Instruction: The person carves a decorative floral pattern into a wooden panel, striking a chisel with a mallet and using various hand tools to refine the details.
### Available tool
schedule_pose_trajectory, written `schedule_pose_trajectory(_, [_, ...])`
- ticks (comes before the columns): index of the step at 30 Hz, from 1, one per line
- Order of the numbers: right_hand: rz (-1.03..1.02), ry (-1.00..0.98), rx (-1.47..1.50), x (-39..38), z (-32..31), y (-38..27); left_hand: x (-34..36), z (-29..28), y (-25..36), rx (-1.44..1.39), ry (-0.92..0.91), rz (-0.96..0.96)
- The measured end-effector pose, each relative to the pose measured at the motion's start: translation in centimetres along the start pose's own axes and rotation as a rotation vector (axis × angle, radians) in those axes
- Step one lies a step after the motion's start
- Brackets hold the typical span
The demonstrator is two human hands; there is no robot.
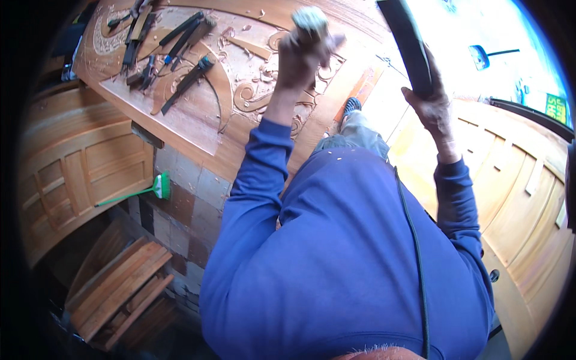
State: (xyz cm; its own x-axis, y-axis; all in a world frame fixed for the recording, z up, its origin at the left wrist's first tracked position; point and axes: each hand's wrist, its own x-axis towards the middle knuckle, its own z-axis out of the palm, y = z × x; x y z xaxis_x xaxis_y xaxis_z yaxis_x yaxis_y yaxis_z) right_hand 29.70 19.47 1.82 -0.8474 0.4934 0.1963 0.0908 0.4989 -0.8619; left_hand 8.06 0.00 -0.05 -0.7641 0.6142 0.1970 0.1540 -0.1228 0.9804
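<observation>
Over the carved wooden panel [228,129], my left hand [297,67] is closed in a fist around a chisel [311,21]. Its pale, worn handle end points up, blurred by motion; the blade is hidden below the fist. To the right, my right hand [438,114] grips the lower part of a long dark wooden mallet [408,45], a squared bar raised at a tilt, apart from the chisel. Scrolls and leaves in relief show around my left hand, with shavings scattered over the wood.
Several carving tools [187,84] lie on the panel's left part. Below at the left are a green broom [161,185], a panelled wooden piece [90,162] and stacked boards [120,291]. Panelled wood [510,174] stands at the right. A dark cord [414,234] hangs down my front.
</observation>
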Motion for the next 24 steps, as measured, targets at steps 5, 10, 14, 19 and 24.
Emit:
schedule_pose_trajectory(5, [0.392,0.071,0.16,-3.3,1.3,4.0,2.8,-3.2,-0.4,-0.575,0.353,-0.159])
schedule_pose_trajectory(10, [0.563,0.018,0.212,-3.9,-0.3,8.3,-1.7,-4.7,7.7,-0.345,0.526,-0.018])
schedule_pose_trajectory(14, [0.52,-0.078,0.306,-1.2,-2.0,9.7,-6.4,-3.4,6.9,0.034,0.73,-0.346])
schedule_pose_trajectory(19, [0.44,-0.234,0.261,3.9,-3.0,10.9,-10.1,0.5,5.2,0.028,0.969,-0.477])
schedule_pose_trajectory(24, [0.302,-0.471,0.287,9.9,-1.5,9.5,-12.0,3.7,4.8,-0.038,1.185,-0.384])
